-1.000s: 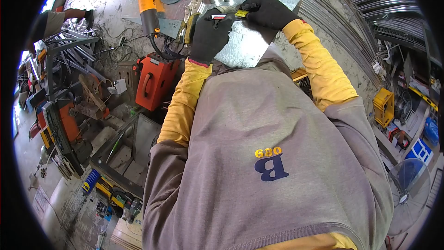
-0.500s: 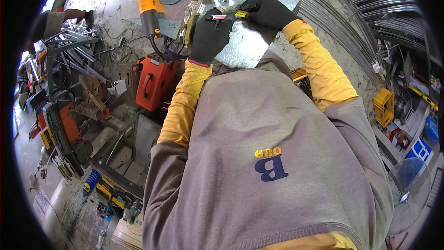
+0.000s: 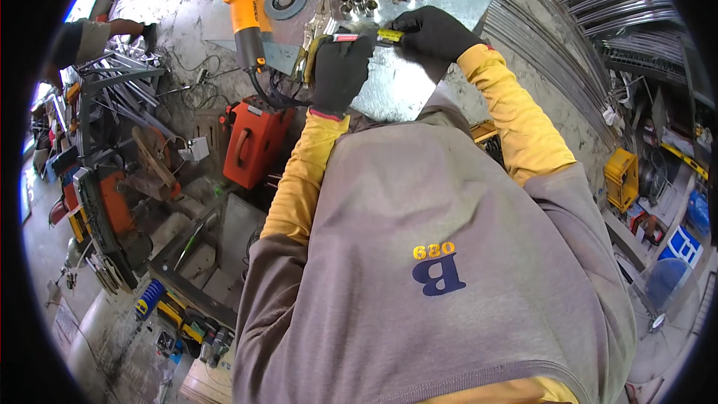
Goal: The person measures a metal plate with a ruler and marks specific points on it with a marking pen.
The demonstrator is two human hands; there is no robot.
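Note:
My left hand [image 3: 342, 71], in a black glove, is closed on a red and white marker [image 3: 345, 37] above the metal table [image 3: 395, 90]. To its right, my right hand [image 3: 435, 32], also gloved in black, grips a yellow tape measure [image 3: 390, 35]. The two hands are close together, and a greyish piece between them is too small to make out. Several short metal tubes [image 3: 370, 4] stand on the table beyond my hands. Locking pliers [image 3: 318, 24] lie just past my left hand.
An orange angle grinder [image 3: 245, 19] and a flap disc [image 3: 286, 1] lie on the table at the left. A red machine [image 3: 250, 142] stands on the floor below. Long metal tubes [image 3: 546, 52] lie at the right. Another person's arm [image 3: 123, 28] shows at the upper left.
The table and tools sit slightly lower in the view. Both hands remain close together, still holding the marker and tape measure; the marker's tip end is less visible.

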